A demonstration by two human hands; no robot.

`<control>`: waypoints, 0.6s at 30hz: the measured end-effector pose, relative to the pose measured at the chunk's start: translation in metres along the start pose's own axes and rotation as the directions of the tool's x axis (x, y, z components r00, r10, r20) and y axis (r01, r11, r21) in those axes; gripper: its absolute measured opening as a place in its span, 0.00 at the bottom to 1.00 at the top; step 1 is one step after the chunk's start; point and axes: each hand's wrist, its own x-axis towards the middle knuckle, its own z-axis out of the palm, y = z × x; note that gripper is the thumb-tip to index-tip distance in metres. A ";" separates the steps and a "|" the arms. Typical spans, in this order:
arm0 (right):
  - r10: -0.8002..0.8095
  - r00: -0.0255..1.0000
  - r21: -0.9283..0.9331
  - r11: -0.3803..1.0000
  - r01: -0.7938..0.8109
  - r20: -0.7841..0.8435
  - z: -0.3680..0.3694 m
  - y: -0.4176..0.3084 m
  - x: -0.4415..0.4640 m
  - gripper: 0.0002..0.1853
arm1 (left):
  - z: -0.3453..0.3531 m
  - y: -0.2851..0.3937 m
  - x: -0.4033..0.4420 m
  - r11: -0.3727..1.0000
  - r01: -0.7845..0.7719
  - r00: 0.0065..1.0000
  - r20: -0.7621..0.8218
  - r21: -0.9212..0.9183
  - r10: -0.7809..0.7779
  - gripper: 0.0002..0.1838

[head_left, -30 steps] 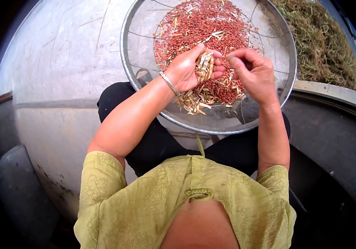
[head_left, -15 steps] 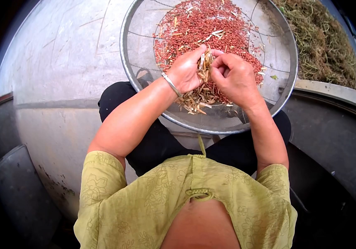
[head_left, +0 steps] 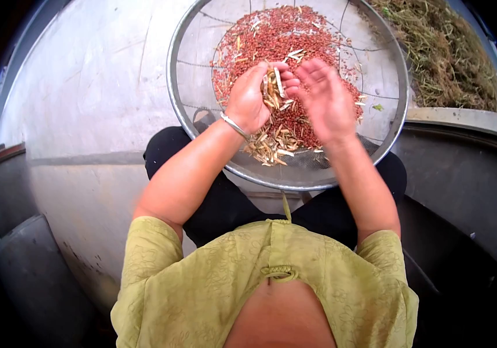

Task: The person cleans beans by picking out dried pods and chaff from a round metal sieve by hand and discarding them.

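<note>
A wide round sieve (head_left: 174, 81) with a metal rim and mesh bottom rests across my lap. Red beans (head_left: 277, 40) are spread over its mesh. My left hand (head_left: 249, 100), with a silver bangle on the wrist, is cupped around dry pod husks (head_left: 272, 90) above the beans. Just right of it, my right hand (head_left: 328, 104) is slightly blurred, its fingers stretched out and nothing seen in them. Below the hands, a heap of loose husks (head_left: 274, 148) lies at the sieve's near side.
Dried plant stalks (head_left: 442, 52) are piled at the upper right, behind a low pale ledge (head_left: 463, 120). Pale concrete floor (head_left: 97, 98) stretches to the left. A grey panel (head_left: 39, 261) stands at the lower left.
My right hand has let go of its pinch at the husks, opened its fingers and drawn slightly apart from my left hand. The left still cups the husks.
</note>
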 end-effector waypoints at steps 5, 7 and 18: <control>0.208 0.978 0.583 0.794 -0.175 0.010 0.010 0.048 -0.009 0.14 | 0.024 -0.004 -0.011 0.555 -0.454 0.879 0.249 0.697 0.406 0.22; 0.182 0.980 0.591 0.801 -0.097 -0.085 0.029 0.035 -0.015 0.14 | 0.028 0.002 -0.013 0.336 -0.624 0.763 0.456 0.706 0.458 0.26; 0.219 0.962 0.823 0.508 -0.253 0.161 0.020 0.020 -0.033 0.17 | 0.034 0.019 -0.018 0.437 -0.780 0.618 0.439 0.448 0.652 0.41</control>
